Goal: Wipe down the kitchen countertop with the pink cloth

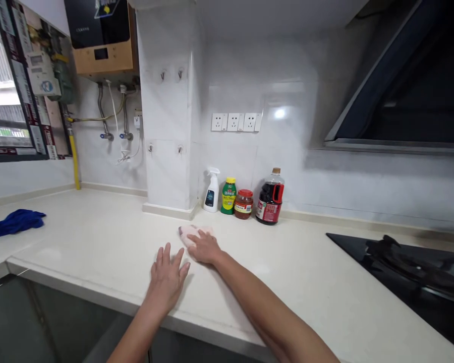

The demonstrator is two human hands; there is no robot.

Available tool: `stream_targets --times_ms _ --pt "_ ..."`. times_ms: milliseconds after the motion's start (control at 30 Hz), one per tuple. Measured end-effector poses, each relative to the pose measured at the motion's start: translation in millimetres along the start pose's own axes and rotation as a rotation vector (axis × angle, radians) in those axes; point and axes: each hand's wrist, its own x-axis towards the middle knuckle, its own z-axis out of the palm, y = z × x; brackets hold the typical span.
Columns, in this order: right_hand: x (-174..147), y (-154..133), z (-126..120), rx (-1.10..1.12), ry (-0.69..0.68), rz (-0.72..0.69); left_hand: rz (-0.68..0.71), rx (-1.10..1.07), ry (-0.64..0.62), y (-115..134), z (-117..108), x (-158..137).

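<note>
A pale pink cleaning cloth (188,233) lies on the white countertop (287,272), just in front of the wall pillar. My right hand (204,246) holds it down against the surface, with the fingers over the cloth and part of it covered by them. To the left and nearer the front edge, my left hand (168,276) is open with its fingers spread and nothing in it. Whether its palm touches the countertop I cannot tell. Behind the cloth, against the wall, stand a white spray bottle (211,194) and a green bottle with a yellow cap (228,196).
A red-lidded jar (244,205) and a large dark sauce bottle (270,199) complete the row at the wall. A black gas hob (412,272) lies to the right under a range hood (408,91). A blue cloth (17,223) rests at the far left.
</note>
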Motion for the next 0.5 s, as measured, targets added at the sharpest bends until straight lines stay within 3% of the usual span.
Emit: stream_targets --times_ms 133,233,333,500 --pt "-38 -24 6 -0.008 -0.033 -0.158 -0.069 0.007 -0.115 6 -11 3" --pt "-63 -10 3 -0.01 -0.035 -0.213 -0.044 0.015 -0.2 9 -19 2" --pt "-80 33 -9 -0.017 0.021 -0.107 -0.001 0.056 -0.286 11 -28 0" --pt "-136 149 -41 -0.083 0.18 0.286 0.047 0.137 -0.352 18 -39 -3"
